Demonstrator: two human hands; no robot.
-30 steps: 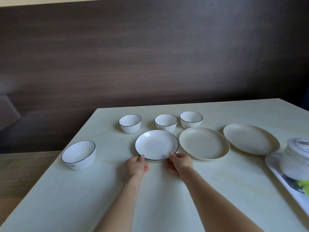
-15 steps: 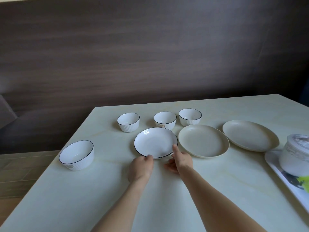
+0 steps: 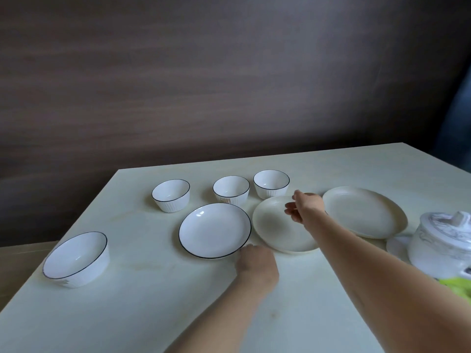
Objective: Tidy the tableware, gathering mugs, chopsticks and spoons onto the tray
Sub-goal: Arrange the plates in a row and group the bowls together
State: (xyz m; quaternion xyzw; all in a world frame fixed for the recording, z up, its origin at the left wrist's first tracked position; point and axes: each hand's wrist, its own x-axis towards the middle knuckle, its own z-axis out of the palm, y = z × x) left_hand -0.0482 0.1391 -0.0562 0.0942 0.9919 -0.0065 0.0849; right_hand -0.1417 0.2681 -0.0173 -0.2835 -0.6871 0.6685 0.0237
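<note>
Head view, looking down on a pale table set against a dark wood-grain wall. Left hand rests knuckles-up on the tabletop, fingertips at the near-right rim of a white plate with a thin dark edge; whether the fingers grip the rim or only touch it cannot be told. Right hand hovers over the nearer cream plate, fingers spread apart and slightly curled, nothing between them. A second cream plate lies just to the right of it. Three small ribbed white bowls stand in a row behind the plates: left bowl, middle bowl, right bowl. A larger ribbed bowl sits well apart near the table's left edge. At far right, a lidded white pot with grey marbling stands on the tray, only a sliver of which shows. No mugs, chopsticks or spoons can be made out.
</note>
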